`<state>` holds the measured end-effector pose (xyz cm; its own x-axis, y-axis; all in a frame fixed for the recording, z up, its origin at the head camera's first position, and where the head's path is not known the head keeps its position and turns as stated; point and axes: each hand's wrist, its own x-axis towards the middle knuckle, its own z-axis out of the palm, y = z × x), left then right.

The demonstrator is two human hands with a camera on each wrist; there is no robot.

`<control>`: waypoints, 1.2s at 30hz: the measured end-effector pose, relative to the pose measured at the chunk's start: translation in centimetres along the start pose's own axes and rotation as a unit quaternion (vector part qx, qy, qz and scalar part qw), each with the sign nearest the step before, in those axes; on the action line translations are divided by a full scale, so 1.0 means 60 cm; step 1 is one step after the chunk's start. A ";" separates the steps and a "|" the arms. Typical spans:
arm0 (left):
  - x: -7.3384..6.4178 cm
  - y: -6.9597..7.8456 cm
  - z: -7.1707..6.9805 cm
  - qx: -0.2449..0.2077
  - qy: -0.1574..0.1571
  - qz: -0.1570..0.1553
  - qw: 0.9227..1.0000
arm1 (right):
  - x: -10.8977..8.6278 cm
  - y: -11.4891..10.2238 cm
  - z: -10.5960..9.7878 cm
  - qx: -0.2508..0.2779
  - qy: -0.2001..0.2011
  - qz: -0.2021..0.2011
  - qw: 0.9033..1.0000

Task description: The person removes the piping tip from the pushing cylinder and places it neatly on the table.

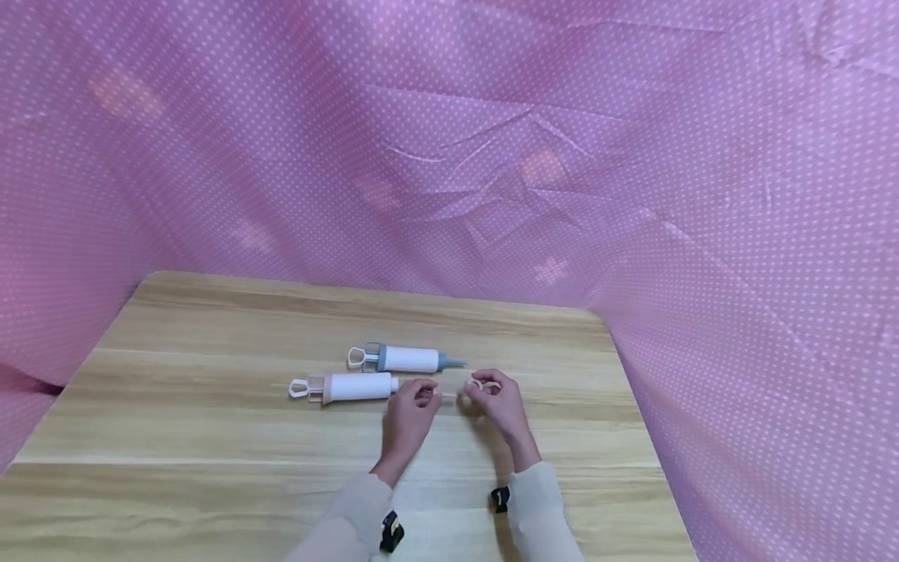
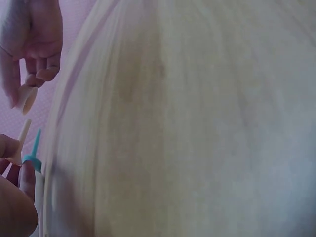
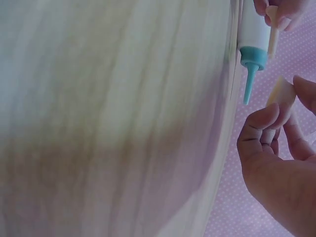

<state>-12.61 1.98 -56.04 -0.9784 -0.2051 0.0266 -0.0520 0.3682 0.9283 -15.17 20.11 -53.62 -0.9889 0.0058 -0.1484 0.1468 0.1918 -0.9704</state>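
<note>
1. A pink polka-dot cloth (image 1: 421,140) hangs in folds behind the table and down both sides, with a few pale flower shapes on it.
2. The wood-grain tabletop (image 1: 211,336) spreads out below, lying under everything else.
3. Two pale sleeves (image 1: 541,507) reach in from the near edge, each with a small black device (image 1: 392,533) at the wrist.
4. A white syringe-style dispenser with teal fittings (image 1: 410,360) lies on its side farther from the person, loop handle to the left, slim teal nozzle to the right.
5. A second white dispenser with a beige collar (image 1: 360,387) lies nearer, roughly parallel, its loop handle also to the left. Its bare white neck ends just beside the left hand; whether they touch cannot be told.
6. The left hand (image 1: 410,417) pinches a beige nozzle between thumb and fingers.
7. The right hand (image 1: 502,410), near it, has its thumb and fingers curled on a beige ring.
8. That beige ring (image 3: 281,96) is held above the table, its opening visible in the left wrist view.
9. The beige nozzle (image 2: 23,136) has its narrow tip pointing toward the ring, the two standing apart.
</note>
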 end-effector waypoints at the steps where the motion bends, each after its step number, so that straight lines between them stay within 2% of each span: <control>1: 0.000 -0.001 0.002 0.005 0.000 0.002 1.000 | 0.002 0.003 -0.001 -0.004 0.002 -0.001 1.000; 8: 0.006 -0.016 0.022 0.005 0.008 0.000 1.000 | 0.005 0.011 -0.006 -0.026 0.013 0.007 1.000; 14: 0.012 -0.023 0.033 0.007 0.031 -0.013 0.999 | 0.008 0.016 -0.008 -0.033 0.011 0.024 0.999; 23: 0.017 -0.017 0.036 0.034 0.031 -0.009 0.999 | 0.016 0.020 -0.007 -0.034 0.010 0.017 0.999; 30: 0.018 -0.016 0.035 0.046 0.034 0.006 0.998 | 0.021 0.024 -0.006 -0.070 0.012 0.018 0.997; 36: 0.021 -0.019 0.034 0.047 0.024 -0.005 0.999 | 0.024 0.025 -0.003 -0.094 0.004 0.019 0.995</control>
<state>-14.17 3.16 -57.81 -0.9673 -0.2510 0.0366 -0.0828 0.4489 0.8898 -16.38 20.61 -55.27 -0.9829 0.0234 -0.1827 0.1782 0.3713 -0.9113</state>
